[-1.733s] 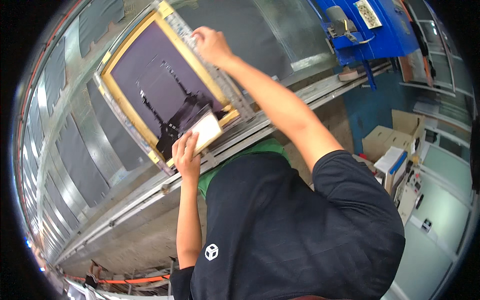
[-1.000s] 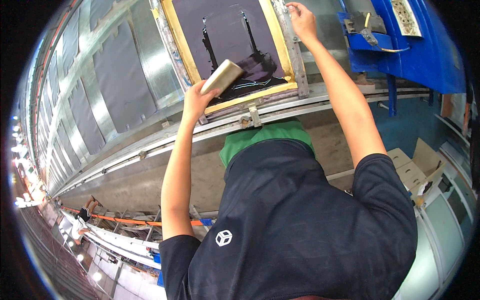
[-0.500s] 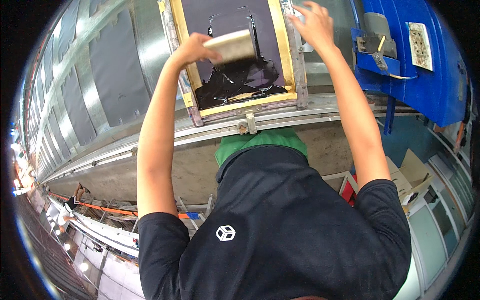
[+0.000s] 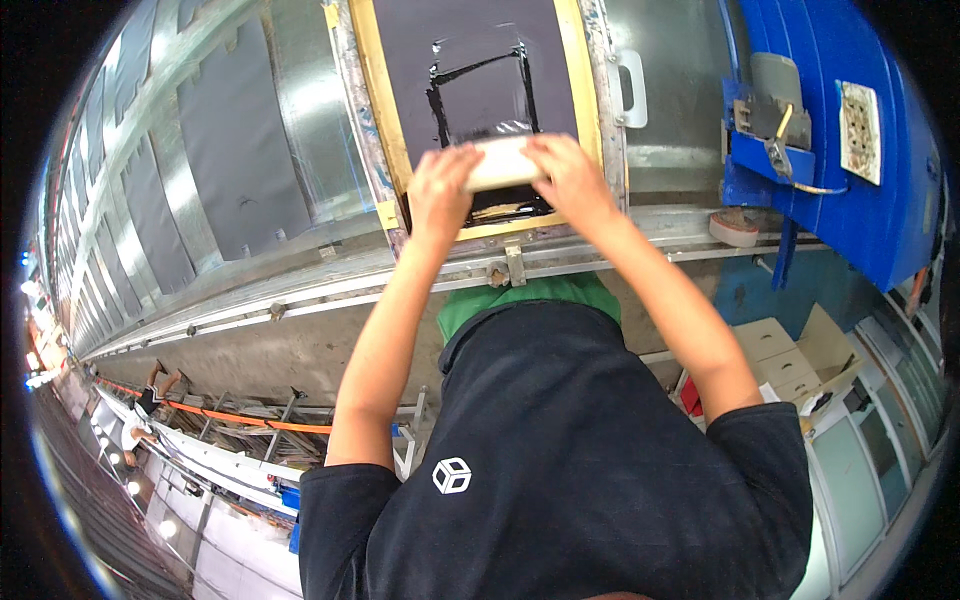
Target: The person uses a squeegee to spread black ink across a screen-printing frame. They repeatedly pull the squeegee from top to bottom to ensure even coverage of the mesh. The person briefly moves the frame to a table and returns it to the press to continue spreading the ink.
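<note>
Both of my hands grip a pale squeegee [image 4: 503,166], held crosswise over the near part of a screen-printing frame [image 4: 612,150]. At its left end my left hand [image 4: 440,192] is closed round it; my right hand [image 4: 573,182] is closed round the right end. The squeegee is slightly blurred, and whether its blade touches the mesh is hidden. The dark grey mesh [image 4: 470,25] is edged with yellow tape [image 4: 578,60]. Wet black ink [image 4: 437,105] outlines a rectangle beyond the squeegee, and more black ink lies at the near end.
A white handle [image 4: 631,88] sits on the frame's right side. Dark sheets [image 4: 235,140] lie in rows along the metal table [image 4: 330,130] to the left. A metal rail [image 4: 370,285] runs along its near edge. Blue machinery [image 4: 870,210] stands right, near cartons [image 4: 770,350]. Another person [image 4: 140,425] is far left.
My right hand has left the frame's right side and taken hold of the squeegee. My left hand has brought the squeegee nearer to me, levelling it across the frame.
</note>
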{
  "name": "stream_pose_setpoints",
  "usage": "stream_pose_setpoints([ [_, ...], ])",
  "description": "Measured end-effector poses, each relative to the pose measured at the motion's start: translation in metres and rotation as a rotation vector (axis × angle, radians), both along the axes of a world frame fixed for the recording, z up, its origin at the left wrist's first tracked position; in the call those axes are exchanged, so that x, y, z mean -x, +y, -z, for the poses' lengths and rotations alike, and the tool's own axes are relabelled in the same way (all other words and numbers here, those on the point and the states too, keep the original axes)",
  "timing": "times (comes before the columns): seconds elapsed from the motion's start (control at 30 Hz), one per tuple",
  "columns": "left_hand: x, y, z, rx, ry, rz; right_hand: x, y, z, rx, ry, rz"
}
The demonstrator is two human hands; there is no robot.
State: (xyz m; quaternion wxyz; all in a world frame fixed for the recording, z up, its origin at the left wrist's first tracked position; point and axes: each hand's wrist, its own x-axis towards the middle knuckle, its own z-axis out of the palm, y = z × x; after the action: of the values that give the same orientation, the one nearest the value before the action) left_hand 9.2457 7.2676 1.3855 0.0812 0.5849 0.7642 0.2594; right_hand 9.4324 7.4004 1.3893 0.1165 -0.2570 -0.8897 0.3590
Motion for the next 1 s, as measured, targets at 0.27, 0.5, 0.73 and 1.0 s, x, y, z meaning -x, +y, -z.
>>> stream_pose_setpoints([
  [0.27, 0.041, 0.041, -0.004, -0.069, 0.003, -0.003, 0.032, 0.045, -0.001, -0.108, 0.083, 0.006],
  [0.5, 0.064, 0.082, 0.001, 0.001, -0.048, 0.000, 0.057, 0.082, 0.009, -0.128, 0.066, 0.019],
  [0.73, -0.012, -0.022, 0.010, 0.032, -0.032, 0.023, -0.024, -0.022, 0.008, -0.004, 0.045, 0.007],
  [1.0, 0.039, 0.039, -0.006, -0.029, -0.048, -0.083, -0.027, 0.125, 0.028, -0.108, 0.134, 0.682],
])
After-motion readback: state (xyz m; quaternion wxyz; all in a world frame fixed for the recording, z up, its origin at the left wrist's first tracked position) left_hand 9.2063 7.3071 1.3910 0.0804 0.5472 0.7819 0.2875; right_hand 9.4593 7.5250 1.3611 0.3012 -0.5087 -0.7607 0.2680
